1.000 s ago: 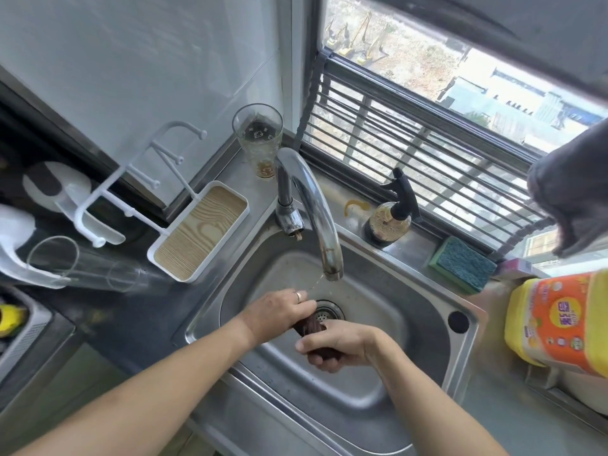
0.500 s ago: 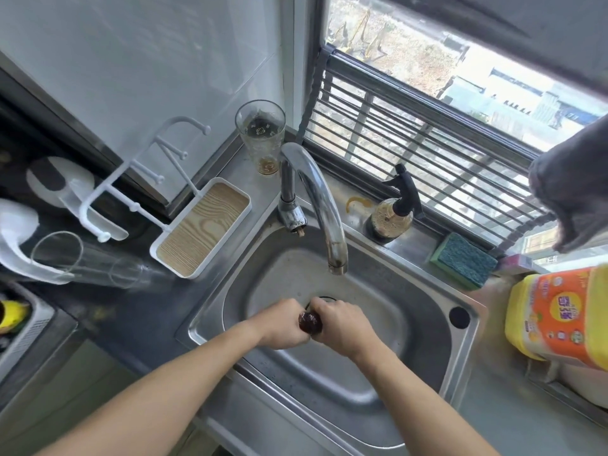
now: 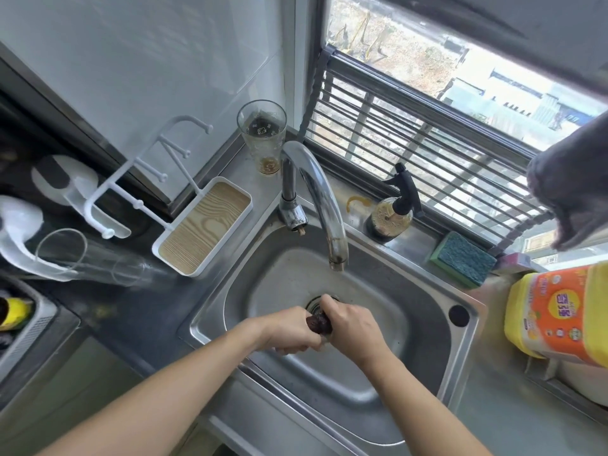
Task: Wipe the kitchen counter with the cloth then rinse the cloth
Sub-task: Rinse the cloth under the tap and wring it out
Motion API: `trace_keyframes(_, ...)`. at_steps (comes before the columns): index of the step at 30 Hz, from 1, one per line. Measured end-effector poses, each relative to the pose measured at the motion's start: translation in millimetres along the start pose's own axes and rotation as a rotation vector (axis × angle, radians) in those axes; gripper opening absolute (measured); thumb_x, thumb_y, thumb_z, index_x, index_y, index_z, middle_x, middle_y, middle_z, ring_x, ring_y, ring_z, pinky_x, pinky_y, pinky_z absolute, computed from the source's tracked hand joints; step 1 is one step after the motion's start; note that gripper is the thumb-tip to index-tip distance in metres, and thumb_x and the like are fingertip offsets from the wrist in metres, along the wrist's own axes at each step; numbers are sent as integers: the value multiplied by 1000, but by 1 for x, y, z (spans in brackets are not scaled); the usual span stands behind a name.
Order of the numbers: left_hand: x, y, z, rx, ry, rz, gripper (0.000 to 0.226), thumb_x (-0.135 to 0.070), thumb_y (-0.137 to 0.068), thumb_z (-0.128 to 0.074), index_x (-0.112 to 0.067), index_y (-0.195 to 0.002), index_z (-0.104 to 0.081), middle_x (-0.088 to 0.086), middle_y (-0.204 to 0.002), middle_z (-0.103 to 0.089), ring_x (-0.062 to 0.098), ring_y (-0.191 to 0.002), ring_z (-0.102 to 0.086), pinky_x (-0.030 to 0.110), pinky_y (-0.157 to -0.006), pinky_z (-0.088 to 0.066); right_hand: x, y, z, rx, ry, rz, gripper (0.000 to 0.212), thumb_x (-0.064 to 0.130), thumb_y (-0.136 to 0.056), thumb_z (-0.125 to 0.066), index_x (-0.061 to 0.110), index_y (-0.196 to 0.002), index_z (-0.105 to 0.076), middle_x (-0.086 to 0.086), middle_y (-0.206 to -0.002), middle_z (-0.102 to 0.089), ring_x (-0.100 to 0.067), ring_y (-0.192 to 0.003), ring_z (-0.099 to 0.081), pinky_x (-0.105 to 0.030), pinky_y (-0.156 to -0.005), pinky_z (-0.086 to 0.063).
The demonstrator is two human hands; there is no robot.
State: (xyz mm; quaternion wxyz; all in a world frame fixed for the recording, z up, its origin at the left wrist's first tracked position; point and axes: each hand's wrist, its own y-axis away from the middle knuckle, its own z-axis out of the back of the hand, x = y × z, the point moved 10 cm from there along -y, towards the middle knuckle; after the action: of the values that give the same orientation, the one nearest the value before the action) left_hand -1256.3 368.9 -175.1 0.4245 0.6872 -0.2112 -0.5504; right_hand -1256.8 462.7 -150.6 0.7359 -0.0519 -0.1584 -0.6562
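Note:
A dark brown cloth (image 3: 318,324) is bunched into a tight roll over the steel sink (image 3: 424,311). My left hand (image 3: 289,334) grips its left end and my right hand (image 3: 353,327) grips its right end, so only a short middle part shows between my fists. Both hands hover above the drain (image 3: 314,302), in front of the chrome tap (image 3: 324,205). No water stream is visible at the spout.
Beside the tap stand a drinking glass (image 3: 263,136) and a spray bottle (image 3: 394,209). A blue-green sponge (image 3: 464,258) lies on the sink's back edge. A yellow jug (image 3: 559,314) sits right. A white rack with wood tray (image 3: 202,225) stands left. A grey cloth (image 3: 575,192) hangs at upper right.
A thin stream ran from the tap a second ago and has stopped. My hands came together on the cloth and now grip it as a tight roll between both fists.

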Motion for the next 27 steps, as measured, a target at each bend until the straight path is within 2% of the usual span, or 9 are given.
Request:
trace_keyframes(3, -15, -8, 26, -240, -521, -106, 18, -15, -78, -63, -20, -69, -48, 6, -70, -62, 32, -68, -57, 29, -55, -37, -16, -1, -19, 271, -303, -244, 35, 37, -80, -73, 25, -99, -45, -1, -91, -65, -30, -83, -61, -33, -62, -36)
trace_keyframes(5, -29, -5, 40, -418, -776, -219, 9, -14, -81, -59, -20, -82, -52, 11, -88, -66, 38, -84, -64, 38, -64, -49, -19, 10, -35, 459, -638, -386, 53, 45, -72, -85, 23, -105, -50, 2, -100, -64, -21, -91, -58, -33, -74, -44)
trace_keyframes(9, -66, 19, 38, -652, -1073, -660, 13, -8, -84, -57, -18, -83, -48, 5, -80, -53, 29, -71, -56, 42, -57, -44, -6, 29, -35, 653, -1369, -600, 81, 69, -73, -79, 13, -127, -58, -3, -104, -64, -17, -91, -59, -38, -81, -50)
trace_keyframes(12, -92, 49, 20, -785, -1133, -1010, 17, -3, -93, -55, -16, -82, -55, 2, -77, -51, 22, -70, -50, 33, -59, -41, 16, 42, -25, 877, -1888, -553, 66, 60, -89, -67, 10, -132, -59, -15, -114, -63, -28, -103, -64, -51, -95, -56)
trace_keyframes(14, -101, 55, 9, -788, -1154, -1101, 16, -5, -93, -59, -17, -82, -59, 1, -77, -51, 21, -68, -48, 33, -57, -39, 38, 51, -20, 1069, -1984, -408, 60, 55, -94, -62, 13, -136, -53, -23, -126, -60, -31, -111, -67, -46, -92, -59)
trace_keyframes(16, -97, 42, 7, -743, -1181, -1029, 12, -9, -86, -66, -19, -84, -60, -2, -76, -53, 20, -65, -52, 33, -48, -42, 55, 59, -28, 1183, -1863, -372, 49, 44, -91, -70, 16, -128, -55, -20, -114, -68, -20, -85, -73, -26, -67, -61)
trace_keyframes(19, -72, 14, 18, -613, -1234, -766, 7, -15, -82, -60, -21, -83, -57, -3, -72, -61, 20, -60, -64, 29, -41, -44, 46, 54, -50, 1066, -1561, -580, 20, 23, -82, -71, 16, -95, -58, -1, -64, -51, -8, -43, -41, -17, -37, -29)
trace_keyframes(23, -43, -3, 24, -427, -1259, -294, 17, -10, -90, -54, -13, -104, -65, 10, -102, -72, 36, -93, -71, 38, -66, -43, 7, 22, -56, 816, -766, -513, 14, 22, -78, -69, 16, -85, -59, -2, -65, -60, -18, -49, -52, -29, -49, -42)
trace_keyframes(27, -41, -3, 26, -450, -1135, -103, 16, -16, -83, -59, -13, -96, -69, 13, -99, -74, 38, -92, -72, 37, -67, -44, -10, -2, -38, 480, -171, -337, 41, 32, -82, -64, 17, -114, -45, -8, -105, -70, -36, -95, -67, -37, -67, -44)
